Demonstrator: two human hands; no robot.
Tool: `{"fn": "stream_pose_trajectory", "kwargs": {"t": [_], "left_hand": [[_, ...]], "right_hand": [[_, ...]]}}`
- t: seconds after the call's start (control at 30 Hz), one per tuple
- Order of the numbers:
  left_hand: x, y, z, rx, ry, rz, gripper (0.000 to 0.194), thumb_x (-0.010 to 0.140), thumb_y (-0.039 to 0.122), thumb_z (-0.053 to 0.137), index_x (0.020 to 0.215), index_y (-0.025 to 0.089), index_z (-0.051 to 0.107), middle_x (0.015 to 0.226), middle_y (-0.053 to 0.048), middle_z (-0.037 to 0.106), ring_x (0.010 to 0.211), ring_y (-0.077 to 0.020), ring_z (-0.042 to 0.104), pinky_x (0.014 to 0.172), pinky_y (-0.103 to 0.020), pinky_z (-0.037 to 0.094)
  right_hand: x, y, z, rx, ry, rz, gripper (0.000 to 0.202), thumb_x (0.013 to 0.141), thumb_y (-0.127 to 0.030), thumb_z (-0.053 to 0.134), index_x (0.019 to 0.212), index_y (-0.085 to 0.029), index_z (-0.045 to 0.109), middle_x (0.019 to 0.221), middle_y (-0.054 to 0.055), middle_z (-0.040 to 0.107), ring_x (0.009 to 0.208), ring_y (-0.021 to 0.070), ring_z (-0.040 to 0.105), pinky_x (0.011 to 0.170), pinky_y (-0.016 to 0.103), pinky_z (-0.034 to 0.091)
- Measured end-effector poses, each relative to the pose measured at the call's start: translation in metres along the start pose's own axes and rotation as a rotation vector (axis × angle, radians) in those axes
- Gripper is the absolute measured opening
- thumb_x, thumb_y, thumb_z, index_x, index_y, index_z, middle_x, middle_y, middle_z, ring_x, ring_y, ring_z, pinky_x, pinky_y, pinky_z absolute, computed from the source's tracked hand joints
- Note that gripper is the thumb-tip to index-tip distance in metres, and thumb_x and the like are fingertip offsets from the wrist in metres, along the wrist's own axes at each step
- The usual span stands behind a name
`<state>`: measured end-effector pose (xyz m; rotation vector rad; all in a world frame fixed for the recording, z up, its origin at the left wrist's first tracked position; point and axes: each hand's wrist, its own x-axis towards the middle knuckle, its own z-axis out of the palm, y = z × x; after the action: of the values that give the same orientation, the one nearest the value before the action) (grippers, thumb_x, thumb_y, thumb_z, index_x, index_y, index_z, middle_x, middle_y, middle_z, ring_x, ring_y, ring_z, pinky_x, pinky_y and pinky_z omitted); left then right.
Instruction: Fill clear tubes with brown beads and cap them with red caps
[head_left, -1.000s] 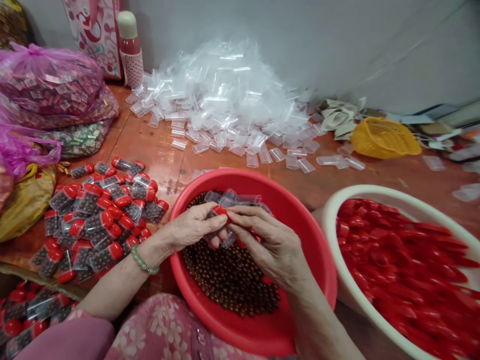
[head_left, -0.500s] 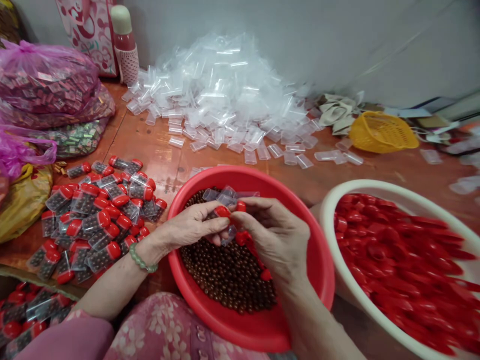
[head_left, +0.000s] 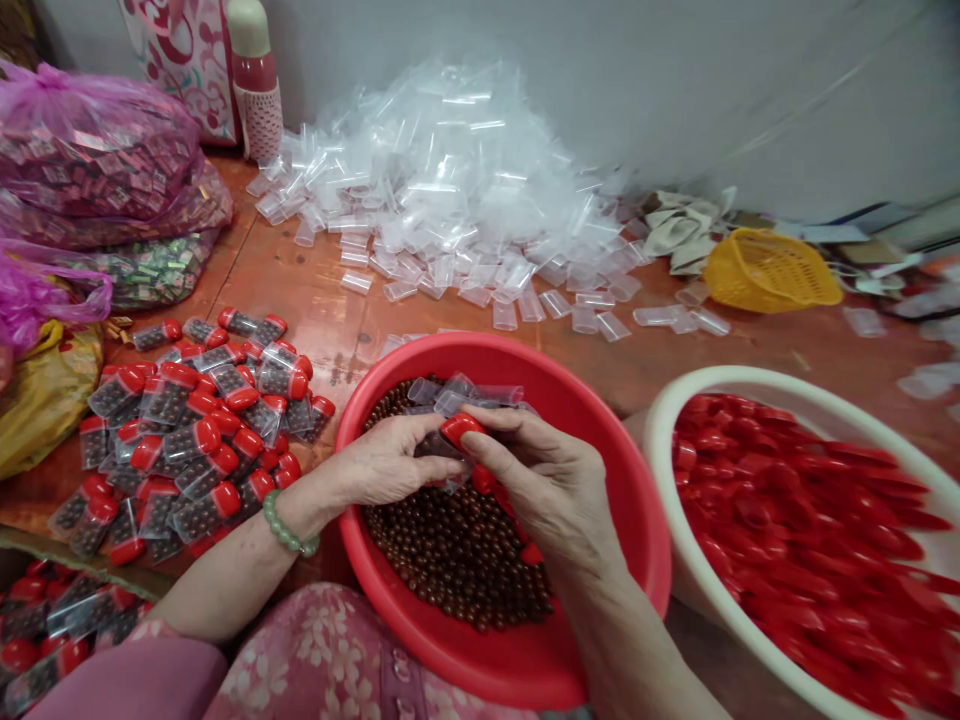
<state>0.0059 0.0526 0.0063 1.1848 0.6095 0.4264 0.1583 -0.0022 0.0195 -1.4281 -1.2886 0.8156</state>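
Above the red basin (head_left: 634, 545), my left hand (head_left: 390, 462) is closed on a small clear plastic container (head_left: 435, 446), mostly covered by the fingers. My right hand (head_left: 555, 485) pinches a red cap (head_left: 460, 430) at the container's end. More red caps (head_left: 531, 553) show under the right palm, partly hidden. Shiny brown beads (head_left: 472, 570) fill much of the basin below both hands. Several clear empty containers (head_left: 487, 395) lie on the beads at the far side, just behind my fingers.
Left of the basin lies a heap of capped, bead-filled containers (head_left: 196, 437). A white tub (head_left: 660, 440) of red caps (head_left: 780, 520) stands at right. Clear containers (head_left: 450, 190) are piled by the wall, near a yellow basket (head_left: 772, 270). Plastic bags (head_left: 90, 160) and a bottle (head_left: 255, 80) stand at left.
The right hand has shifted slightly left, and its red cap now meets the container in my left hand. The left hand has turned a little, hiding more of the container.
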Motion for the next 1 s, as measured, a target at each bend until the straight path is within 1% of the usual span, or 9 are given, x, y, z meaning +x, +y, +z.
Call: {"fn": "stream_pose_trajectory", "kwargs": {"t": [0.17, 0.33, 0.4, 0.53, 0.63, 0.73, 0.8, 0.87, 1.0], "left_hand": [[-0.002, 0.002, -0.001, 0.01, -0.052, -0.104, 0.024, 0.085, 0.028, 0.06, 0.103, 0.013, 0.058, 0.073, 0.003, 0.053, 0.058, -0.0075, 0.048, 0.059, -0.025, 0.043], [-0.004, 0.003, -0.003, -0.008, -0.073, -0.094, 0.031, 0.083, 0.038, 0.063, 0.1, 0.014, 0.053, 0.071, 0.004, 0.052, 0.055, -0.0061, 0.047, 0.052, -0.021, 0.041], [-0.004, 0.002, -0.003, -0.026, -0.089, -0.084, 0.032, 0.082, 0.041, 0.064, 0.098, 0.015, 0.053, 0.07, 0.004, 0.051, 0.056, -0.0061, 0.048, 0.052, -0.021, 0.041], [-0.005, 0.0, -0.006, -0.078, -0.137, -0.067, 0.036, 0.081, 0.043, 0.064, 0.099, 0.014, 0.054, 0.07, 0.004, 0.052, 0.056, -0.0067, 0.049, 0.056, -0.023, 0.041], [-0.005, 0.0, -0.007, -0.117, -0.109, -0.019, 0.033, 0.079, 0.042, 0.068, 0.086, 0.013, 0.056, 0.07, 0.003, 0.053, 0.062, -0.0077, 0.048, 0.061, -0.023, 0.039], [-0.004, 0.001, -0.006, -0.21, -0.098, -0.044, 0.037, 0.074, 0.044, 0.074, 0.078, 0.013, 0.055, 0.07, 0.002, 0.055, 0.064, -0.009, 0.05, 0.062, -0.024, 0.039], [-0.004, 0.001, -0.004, -0.308, -0.082, -0.067, 0.04, 0.069, 0.045, 0.078, 0.08, 0.013, 0.057, 0.07, 0.001, 0.057, 0.065, -0.0096, 0.051, 0.063, -0.025, 0.04], [-0.004, 0.002, -0.002, -0.377, -0.056, -0.057, 0.041, 0.065, 0.043, 0.082, 0.082, 0.012, 0.06, 0.072, 0.002, 0.058, 0.068, -0.0096, 0.052, 0.067, -0.025, 0.041], [-0.003, 0.002, -0.002, -0.431, -0.072, -0.042, 0.04, 0.061, 0.04, 0.085, 0.079, 0.012, 0.063, 0.069, 0.003, 0.059, 0.066, -0.0086, 0.052, 0.069, -0.024, 0.042]], "right_hand": [[0.003, 0.001, 0.0, 0.007, -0.032, -0.03, 0.013, 0.077, -0.027, 0.073, 0.089, -0.024, 0.075, 0.086, 0.002, 0.076, 0.078, 0.0171, 0.071, 0.074, 0.033, 0.06], [-0.002, 0.0, 0.008, -0.055, 0.066, -0.061, 0.012, 0.078, -0.027, 0.072, 0.089, -0.022, 0.074, 0.082, 0.002, 0.075, 0.074, 0.0167, 0.07, 0.07, 0.032, 0.059], [-0.004, 0.001, 0.008, -0.132, 0.074, -0.138, 0.01, 0.08, -0.023, 0.07, 0.09, -0.023, 0.073, 0.084, 0.002, 0.075, 0.075, 0.0167, 0.069, 0.07, 0.032, 0.059], [-0.005, 0.005, -0.001, -0.32, -0.043, -0.418, 0.019, 0.085, -0.023, 0.064, 0.104, -0.023, 0.068, 0.095, 0.006, 0.074, 0.084, 0.0198, 0.07, 0.076, 0.034, 0.058], [-0.005, 0.007, -0.004, -0.51, -0.113, -0.574, 0.048, 0.077, -0.039, 0.073, 0.12, -0.021, 0.058, 0.103, 0.012, 0.071, 0.093, 0.0268, 0.068, 0.079, 0.041, 0.057], [-0.007, 0.009, 0.002, -0.649, -0.123, -0.612, 0.075, 0.07, -0.053, 0.075, 0.131, -0.017, 0.047, 0.109, 0.017, 0.067, 0.099, 0.0319, 0.064, 0.081, 0.047, 0.056], [-0.008, 0.01, 0.008, -0.733, -0.099, -0.637, 0.077, 0.075, -0.051, 0.071, 0.135, -0.016, 0.04, 0.111, 0.018, 0.065, 0.1, 0.0326, 0.063, 0.081, 0.048, 0.055], [-0.008, 0.011, 0.013, -0.813, -0.063, -0.684, 0.069, 0.079, -0.042, 0.065, 0.137, -0.016, 0.037, 0.108, 0.017, 0.065, 0.097, 0.0315, 0.064, 0.078, 0.046, 0.054], [-0.003, 0.01, 0.017, -0.887, -0.003, -0.791, 0.065, 0.077, -0.035, 0.06, 0.135, -0.014, 0.038, 0.096, 0.014, 0.067, 0.085, 0.0283, 0.066, 0.072, 0.041, 0.052]]}}
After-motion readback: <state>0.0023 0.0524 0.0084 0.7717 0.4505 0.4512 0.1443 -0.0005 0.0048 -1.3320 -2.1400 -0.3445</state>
